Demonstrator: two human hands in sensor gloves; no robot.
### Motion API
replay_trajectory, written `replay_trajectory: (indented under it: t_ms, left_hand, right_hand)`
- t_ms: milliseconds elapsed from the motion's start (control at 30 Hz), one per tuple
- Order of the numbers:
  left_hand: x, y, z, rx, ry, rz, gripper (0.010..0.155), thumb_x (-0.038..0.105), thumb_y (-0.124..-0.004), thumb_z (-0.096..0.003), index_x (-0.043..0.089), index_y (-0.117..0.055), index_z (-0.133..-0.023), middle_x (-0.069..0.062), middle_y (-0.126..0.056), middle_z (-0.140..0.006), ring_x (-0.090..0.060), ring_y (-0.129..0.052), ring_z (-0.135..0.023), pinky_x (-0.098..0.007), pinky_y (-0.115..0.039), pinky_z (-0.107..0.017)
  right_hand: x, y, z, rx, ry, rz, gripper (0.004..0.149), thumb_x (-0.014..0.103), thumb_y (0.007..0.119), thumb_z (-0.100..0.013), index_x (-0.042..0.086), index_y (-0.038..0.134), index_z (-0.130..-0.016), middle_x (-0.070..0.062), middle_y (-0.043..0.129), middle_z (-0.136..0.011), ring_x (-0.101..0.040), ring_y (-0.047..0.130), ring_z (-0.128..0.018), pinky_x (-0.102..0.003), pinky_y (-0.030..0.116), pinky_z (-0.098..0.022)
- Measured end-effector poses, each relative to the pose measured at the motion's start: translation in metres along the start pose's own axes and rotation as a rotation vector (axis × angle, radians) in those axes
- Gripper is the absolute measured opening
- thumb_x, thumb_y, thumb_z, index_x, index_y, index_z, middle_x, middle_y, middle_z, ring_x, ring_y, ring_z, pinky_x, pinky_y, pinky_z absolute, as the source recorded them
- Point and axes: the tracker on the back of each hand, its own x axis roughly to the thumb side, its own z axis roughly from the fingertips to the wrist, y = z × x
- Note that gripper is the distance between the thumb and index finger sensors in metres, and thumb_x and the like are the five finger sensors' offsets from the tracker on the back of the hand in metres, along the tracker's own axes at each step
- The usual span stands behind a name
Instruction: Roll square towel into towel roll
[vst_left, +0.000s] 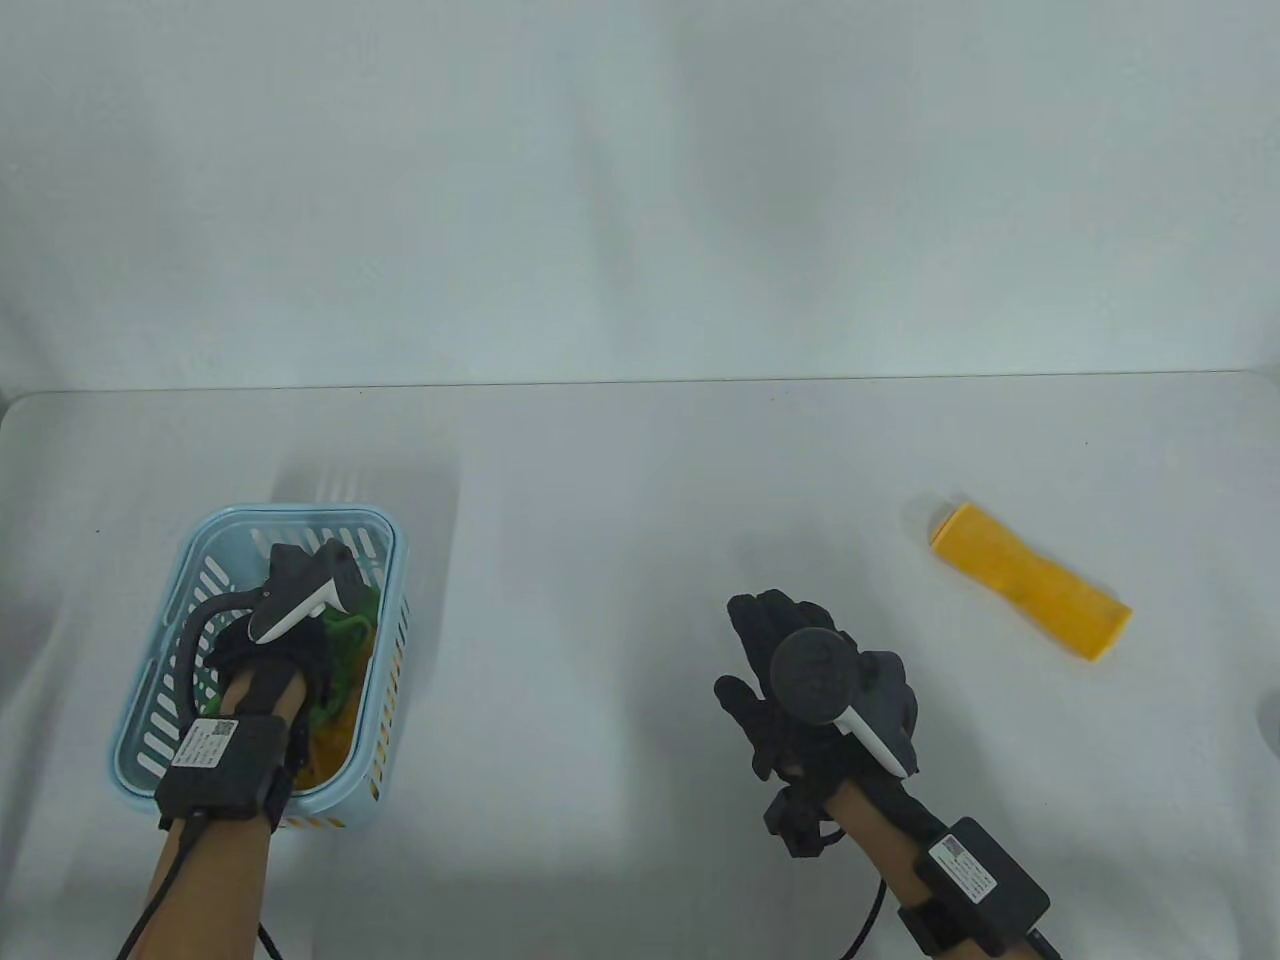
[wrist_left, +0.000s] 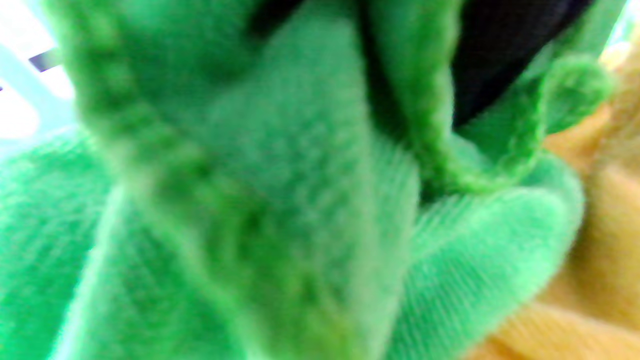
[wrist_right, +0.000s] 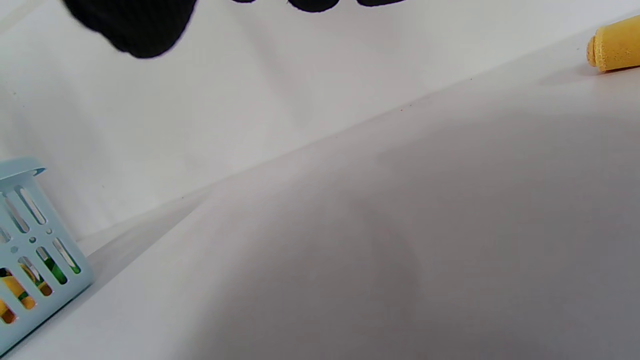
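A pale blue slotted basket (vst_left: 392, 640) sits on the white table (vst_left: 620, 480).

One basket (vst_left: 390, 640), one green towel (wrist_left: 250, 200), one yellow towel (wrist_left: 600, 250), one yellow roll (vst_left: 1030, 580).

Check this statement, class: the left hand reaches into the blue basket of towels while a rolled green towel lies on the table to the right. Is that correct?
Not quite. The rolled towel on the table is yellow, as the table view shows; the green towel is in the blue basket, where the left hand reaches.

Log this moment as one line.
left hand: in basket, on green towel | right hand: open, idle | yellow roll: on table
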Motion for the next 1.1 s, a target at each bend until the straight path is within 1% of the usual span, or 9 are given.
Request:
replay_trajectory:
  t_ms: [133,267,367,500,600,733,833,933,1100]
  left_hand:
    - [-0.01,0.012,0.009,0.076,0.018,0.063,0.071,0.035,-0.085,-0.037,0.025,-0.059,-0.102,-0.003,-0.075,-0.098,-0.023,-0.098,-0.069,-0.047,-0.08,-0.059]
    - [-0.028,0.033,0.022,0.128,0.027,0.137,0.068,0.035,-0.085,-0.0371,0.027,-0.063,-0.101,-0.002,-0.078,-0.097,-0.022,-0.1,-0.07,-0.046,-0.081,-0.059]
    - [-0.043,0.049,0.032,0.168,0.03,0.239,0.066,0.035,-0.084,-0.0373,0.028,-0.066,-0.1,-0.002,-0.081,-0.096,-0.022,-0.101,-0.068,-0.046,-0.082,-0.059]
    - [-0.059,0.067,0.05,0.224,0.032,0.35,0.064,0.035,-0.085,-0.0371,0.027,-0.068,-0.098,-0.002,-0.083,-0.093,-0.021,-0.101,-0.066,-0.046,-0.082,-0.058]
    - [-0.067,0.081,0.062,0.273,0.018,0.391,0.063,0.035,-0.085,-0.0373,0.027,-0.068,-0.098,-0.002,-0.083,-0.092,-0.021,-0.102,-0.065,-0.045,-0.082,-0.058]
    - [-0.074,0.098,0.08,0.341,0.001,0.454,0.063,0.035,-0.085,-0.0371,0.026,-0.069,-0.097,-0.002,-0.083,-0.091,-0.021,-0.101,-0.064,-0.045,-0.082,-0.058]
    - [-0.077,0.116,0.1,0.403,-0.025,0.498,0.062,0.035,-0.085,-0.0374,0.026,-0.069,-0.097,-0.002,-0.082,-0.091,-0.021,-0.101,-0.064,-0.046,-0.082,-0.058]
    - [-0.077,0.132,0.113,0.448,-0.056,0.507,0.062,0.035,-0.085,-0.0374,0.026,-0.069,-0.097,-0.002,-0.082,-0.091,-0.021,-0.101,-0.065,-0.045,-0.082,-0.058]
    - [-0.077,0.158,0.141,0.574,-0.108,0.592,0.061,0.035,-0.085,-0.0377,0.027,-0.069,-0.096,-0.002,-0.082,-0.091,-0.021,-0.101,-0.065,-0.046,-0.082,-0.058]
  right_hand:
    - [-0.001,0.0,-0.001,0.003,0.005,-0.004,0.075,0.057,0.07,-0.035,0.042,0.033,-0.099,0.008,0.036,-0.112,-0.032,0.039,-0.108,-0.063,0.039,-0.075]
    - [-0.001,-0.002,-0.001,-0.001,0.008,-0.013,0.075,0.057,0.07,-0.035,0.042,0.034,-0.099,0.008,0.036,-0.112,-0.033,0.04,-0.108,-0.063,0.039,-0.075]
    - [-0.002,-0.002,-0.001,-0.002,0.01,-0.018,0.075,0.056,0.07,-0.035,0.042,0.034,-0.099,0.007,0.037,-0.112,-0.033,0.04,-0.108,-0.063,0.04,-0.075]
    - [-0.003,-0.003,-0.001,-0.004,0.016,-0.019,0.075,0.056,0.07,-0.035,0.042,0.034,-0.099,0.007,0.037,-0.112,-0.033,0.041,-0.107,-0.062,0.04,-0.075]
    - [-0.003,-0.005,0.0,-0.012,0.015,-0.031,0.075,0.056,0.07,-0.035,0.041,0.034,-0.099,0.007,0.037,-0.112,-0.033,0.041,-0.107,-0.062,0.04,-0.075]
    - [-0.005,-0.005,-0.001,-0.008,0.022,-0.032,0.075,0.056,0.07,-0.035,0.041,0.035,-0.099,0.007,0.038,-0.112,-0.033,0.041,-0.107,-0.062,0.04,-0.075]
    - [-0.006,-0.006,-0.001,-0.007,0.028,-0.039,0.075,0.056,0.07,-0.035,0.041,0.035,-0.099,0.007,0.038,-0.112,-0.033,0.042,-0.107,-0.062,0.041,-0.075]
    - [-0.007,-0.007,-0.002,-0.01,0.031,-0.05,0.075,0.056,0.07,-0.035,0.041,0.035,-0.099,0.007,0.038,-0.112,-0.033,0.042,-0.107,-0.062,0.04,-0.075]
    - [-0.01,-0.007,-0.002,-0.004,0.042,-0.054,0.074,0.056,0.07,-0.035,0.041,0.035,-0.099,0.007,0.038,-0.112,-0.033,0.042,-0.107,-0.062,0.041,-0.075]
